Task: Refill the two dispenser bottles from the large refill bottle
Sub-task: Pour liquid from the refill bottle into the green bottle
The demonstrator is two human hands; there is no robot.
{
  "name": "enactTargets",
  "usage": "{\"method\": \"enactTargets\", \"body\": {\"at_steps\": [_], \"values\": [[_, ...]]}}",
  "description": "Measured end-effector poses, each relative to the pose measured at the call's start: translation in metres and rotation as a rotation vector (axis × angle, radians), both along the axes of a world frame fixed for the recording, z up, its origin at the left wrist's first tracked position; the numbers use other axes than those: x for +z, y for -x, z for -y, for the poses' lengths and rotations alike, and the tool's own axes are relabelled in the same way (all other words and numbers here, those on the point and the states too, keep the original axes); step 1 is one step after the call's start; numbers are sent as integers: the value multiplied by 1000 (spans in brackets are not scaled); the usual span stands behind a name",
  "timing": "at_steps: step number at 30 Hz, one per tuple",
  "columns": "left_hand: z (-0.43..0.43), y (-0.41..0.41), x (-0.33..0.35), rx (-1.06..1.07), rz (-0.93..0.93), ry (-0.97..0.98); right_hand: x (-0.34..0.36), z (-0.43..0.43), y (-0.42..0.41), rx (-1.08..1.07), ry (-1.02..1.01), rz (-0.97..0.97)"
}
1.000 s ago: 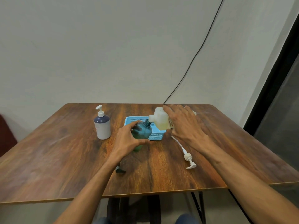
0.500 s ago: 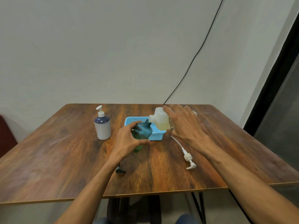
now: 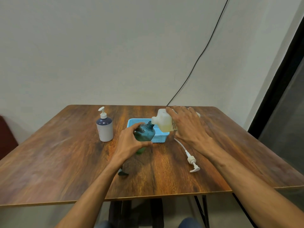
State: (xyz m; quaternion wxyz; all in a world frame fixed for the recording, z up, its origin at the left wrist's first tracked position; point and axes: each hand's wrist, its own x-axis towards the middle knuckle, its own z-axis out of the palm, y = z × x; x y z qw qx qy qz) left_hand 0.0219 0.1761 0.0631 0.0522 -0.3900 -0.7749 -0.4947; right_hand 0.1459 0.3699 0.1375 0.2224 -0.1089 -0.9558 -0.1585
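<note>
Refill bottle point(image 3: 164, 123), translucent with yellowish liquid, is tipped sideways in the right hand point(image 3: 187, 127), fingers wrapped over its body, spout touching the open neck of the teal dispenser bottle point(image 3: 145, 132). Left hand point(image 3: 131, 142) curls around the teal bottle's near side, thumb and fingers gripping it, bottle tilted toward the spout. Blue plastic basket point(image 3: 162, 138) sits just behind the teal bottle. White-and-navy pump dispenser point(image 3: 104, 127) stands upright to the left, apart. White pump head with tube point(image 3: 191, 159) lies on the wooden table point(image 3: 65, 162) by the right forearm. Small dark item point(image 3: 122, 173) partly hidden under left forearm.
</note>
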Motion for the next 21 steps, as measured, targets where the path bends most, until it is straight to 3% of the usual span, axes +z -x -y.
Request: {"method": "enactTargets", "body": {"at_steps": [21], "values": [[0,1,0,-9,18,16,2,0,0,-1,0,6]]}}
